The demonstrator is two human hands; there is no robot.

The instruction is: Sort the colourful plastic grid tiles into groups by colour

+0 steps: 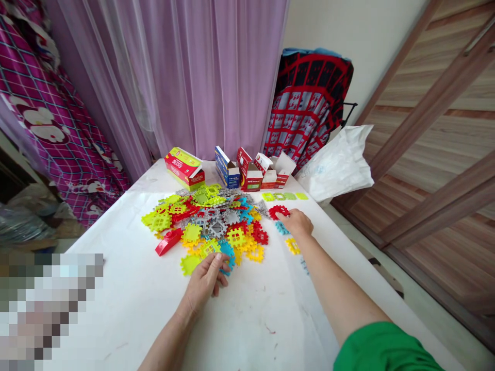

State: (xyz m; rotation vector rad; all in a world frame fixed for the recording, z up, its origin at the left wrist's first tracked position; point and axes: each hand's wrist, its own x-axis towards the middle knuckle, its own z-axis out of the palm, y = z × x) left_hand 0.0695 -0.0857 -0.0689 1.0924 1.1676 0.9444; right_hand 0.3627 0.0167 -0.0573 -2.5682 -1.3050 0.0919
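Observation:
A heap of flat plastic interlocking tiles (211,221) in green, yellow, red, grey and blue lies on the white table (127,293). My left hand (204,281) rests at the heap's near edge, its fingers curled over a blue tile (228,253). My right hand (297,222) reaches to the heap's right side, fingers closed on a red tile (278,211). A light blue tile (282,228) and a yellow tile (293,246) lie just beside that hand. A row of green tiles (284,196) lies behind it.
Open cardboard boxes stand at the table's far edge: a red-and-yellow one (184,167), a blue one (227,167), red ones (249,172). A white plastic bag (338,165) sits at the far right corner. A red wedge piece (169,241) lies left of the heap. Purple curtains hang behind.

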